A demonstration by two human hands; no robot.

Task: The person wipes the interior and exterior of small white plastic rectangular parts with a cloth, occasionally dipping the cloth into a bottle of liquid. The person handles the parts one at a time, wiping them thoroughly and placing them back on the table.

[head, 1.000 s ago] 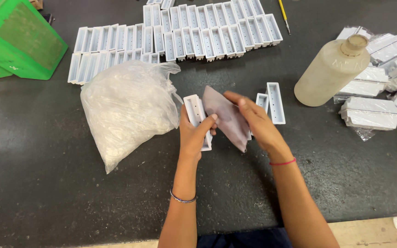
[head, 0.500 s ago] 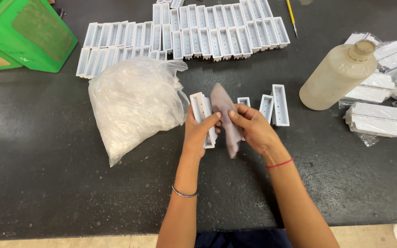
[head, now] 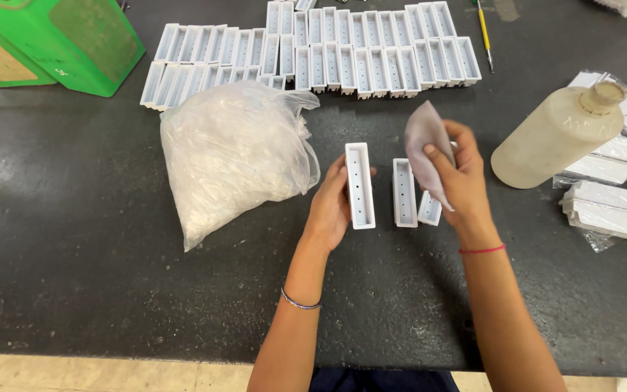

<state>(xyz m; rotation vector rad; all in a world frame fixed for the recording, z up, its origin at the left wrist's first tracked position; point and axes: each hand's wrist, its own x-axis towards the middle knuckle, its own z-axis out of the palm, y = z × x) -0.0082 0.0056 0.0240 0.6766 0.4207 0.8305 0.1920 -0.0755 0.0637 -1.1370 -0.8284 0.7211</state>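
Note:
My left hand (head: 330, 207) grips a long white plastic tray (head: 359, 185) with a row of small holes, its open side facing up, just above the dark table (head: 74, 239). My right hand (head: 461, 178) pinches a small greyish cloth (head: 424, 141), lifted up and to the right of that tray. Between my hands a second white tray (head: 404, 192) lies on the table, and a third (head: 429, 208) shows partly under my right hand.
A clear bag of white bits (head: 234, 156) lies left of my hands. Rows of white trays (head: 313, 51) line the far side. A green crate (head: 52, 40) sits far left. A beige bottle (head: 556, 134) and wrapped packs (head: 611, 207) are on the right.
My right hand has pulled the cloth off the tray and lifted it to the right. The tray in my left hand now shows uncovered, open side up.

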